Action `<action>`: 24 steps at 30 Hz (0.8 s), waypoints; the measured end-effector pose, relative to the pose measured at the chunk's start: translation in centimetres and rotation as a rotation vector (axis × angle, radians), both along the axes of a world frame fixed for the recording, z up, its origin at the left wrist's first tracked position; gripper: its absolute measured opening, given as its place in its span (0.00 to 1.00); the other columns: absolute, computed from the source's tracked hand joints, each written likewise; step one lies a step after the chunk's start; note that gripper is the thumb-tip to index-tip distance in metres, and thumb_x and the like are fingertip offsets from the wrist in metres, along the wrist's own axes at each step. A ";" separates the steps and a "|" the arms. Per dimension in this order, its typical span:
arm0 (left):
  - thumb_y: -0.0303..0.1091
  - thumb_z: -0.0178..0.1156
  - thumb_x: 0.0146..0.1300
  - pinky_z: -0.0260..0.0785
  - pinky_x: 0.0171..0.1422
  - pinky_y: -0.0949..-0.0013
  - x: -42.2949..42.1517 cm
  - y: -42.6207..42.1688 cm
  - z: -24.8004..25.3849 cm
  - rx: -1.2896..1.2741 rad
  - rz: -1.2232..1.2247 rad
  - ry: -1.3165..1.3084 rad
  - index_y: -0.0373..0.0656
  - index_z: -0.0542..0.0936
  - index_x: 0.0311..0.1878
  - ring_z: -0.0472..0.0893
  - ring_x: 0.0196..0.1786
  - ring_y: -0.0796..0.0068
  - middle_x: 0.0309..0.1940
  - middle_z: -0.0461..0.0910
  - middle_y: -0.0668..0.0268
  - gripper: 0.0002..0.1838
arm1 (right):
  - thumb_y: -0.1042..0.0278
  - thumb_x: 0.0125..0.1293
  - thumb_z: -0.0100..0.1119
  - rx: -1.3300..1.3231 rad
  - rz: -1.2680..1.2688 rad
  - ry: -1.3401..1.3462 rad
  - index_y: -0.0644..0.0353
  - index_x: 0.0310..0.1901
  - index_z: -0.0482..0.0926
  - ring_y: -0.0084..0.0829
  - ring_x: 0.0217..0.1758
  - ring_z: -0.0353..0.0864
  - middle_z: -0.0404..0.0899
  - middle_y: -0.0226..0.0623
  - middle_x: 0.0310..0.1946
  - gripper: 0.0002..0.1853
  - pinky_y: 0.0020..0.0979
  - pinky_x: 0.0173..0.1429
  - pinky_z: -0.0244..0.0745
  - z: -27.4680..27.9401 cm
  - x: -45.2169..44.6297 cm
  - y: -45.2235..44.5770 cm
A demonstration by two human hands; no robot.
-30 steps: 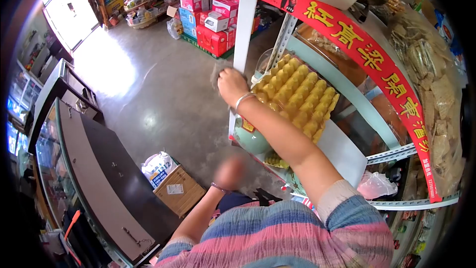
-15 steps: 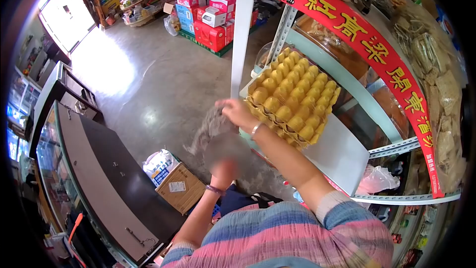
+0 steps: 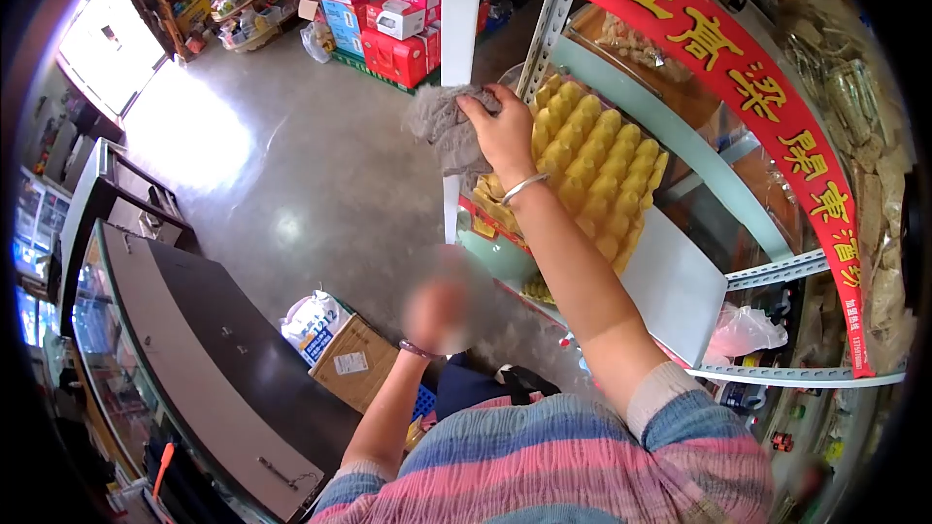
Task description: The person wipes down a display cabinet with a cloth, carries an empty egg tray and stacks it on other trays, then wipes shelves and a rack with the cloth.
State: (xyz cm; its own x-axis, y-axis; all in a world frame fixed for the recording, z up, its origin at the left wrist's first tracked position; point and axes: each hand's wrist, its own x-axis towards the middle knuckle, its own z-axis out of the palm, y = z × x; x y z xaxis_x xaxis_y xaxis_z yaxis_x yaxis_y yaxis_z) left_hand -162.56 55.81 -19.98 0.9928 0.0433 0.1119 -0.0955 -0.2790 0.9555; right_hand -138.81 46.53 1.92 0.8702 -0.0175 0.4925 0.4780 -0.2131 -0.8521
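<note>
Right now, the right hand has its grip closed on a crumpled grey cloth, thumb and fingers pinching one edge while the rest hangs loose. The cloth is up in front of the white post, covering a stretch of it; whether it presses on the post, I can't tell. Over to the left hand, low and apart from the cloth: it's smeared by a blur, so how far that grip is open, or whether it has hold of anything, can't be made out.

Just beside the right wrist, yellow egg trays sit over the white shelf, the forearm hiding part of them. Below, a pale green rounded vessel shows only partly, its contents out of sight. The red banner sweeps across the rack, cut off at the top.

Out in the room, glossy grey concrete floor runs to a glaring doorway, details washed out. Stacked drink cartons are cropped above; a cardboard box stands near the display counter, whose far left fades into the dark lens edge.
</note>
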 end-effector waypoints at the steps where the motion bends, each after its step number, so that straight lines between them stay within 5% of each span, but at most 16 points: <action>1: 0.28 0.61 0.50 0.70 0.54 0.63 0.2 0.4 -0.2 0.098 -0.017 -0.049 0.40 0.80 0.45 0.76 0.51 0.61 0.44 0.79 0.57 0.16 | 0.58 0.55 0.69 0.060 0.003 0.010 0.66 0.37 0.80 0.38 0.35 0.82 0.83 0.46 0.32 0.18 0.34 0.42 0.74 0.3 -0.3 0.1; 4: 0.26 0.60 0.53 0.72 0.52 0.65 -0.3 1.0 2.6 0.499 0.058 -0.092 0.40 0.81 0.44 0.79 0.48 0.63 0.42 0.80 0.57 0.13 | 0.59 0.55 0.69 0.162 -0.043 -0.015 0.66 0.38 0.80 0.37 0.35 0.82 0.83 0.46 0.31 0.18 0.33 0.41 0.74 3.6 0.4 0.4; 9: 0.25 0.60 0.57 0.75 0.44 0.69 0.3 1.6 2.2 0.299 0.120 0.003 0.37 0.81 0.43 0.84 0.38 0.64 0.39 0.80 0.57 0.10 | 0.68 0.57 0.68 0.476 0.251 0.187 0.67 0.40 0.78 0.23 0.36 0.78 0.81 0.31 0.33 0.14 0.26 0.44 0.73 3.9 0.6 0.3; 24: 0.24 0.60 0.58 0.74 0.37 0.71 0.5 1.3 0.3 0.282 0.108 -0.072 0.37 0.81 0.44 0.84 0.37 0.67 0.38 0.80 0.58 0.10 | 0.75 0.55 0.65 0.690 0.438 0.410 0.64 0.42 0.78 0.24 0.38 0.79 0.80 0.32 0.35 0.12 0.27 0.44 0.74 4.5 0.2 -0.1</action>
State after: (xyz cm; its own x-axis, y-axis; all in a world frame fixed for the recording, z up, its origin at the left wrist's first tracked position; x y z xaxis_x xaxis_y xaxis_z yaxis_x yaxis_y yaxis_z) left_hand -162.01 57.13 -19.65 0.9733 0.1057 0.2040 -0.1150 -0.5445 0.8309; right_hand -138.60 46.46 6.45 0.9727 0.1801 0.1462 0.0276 0.5359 -0.8438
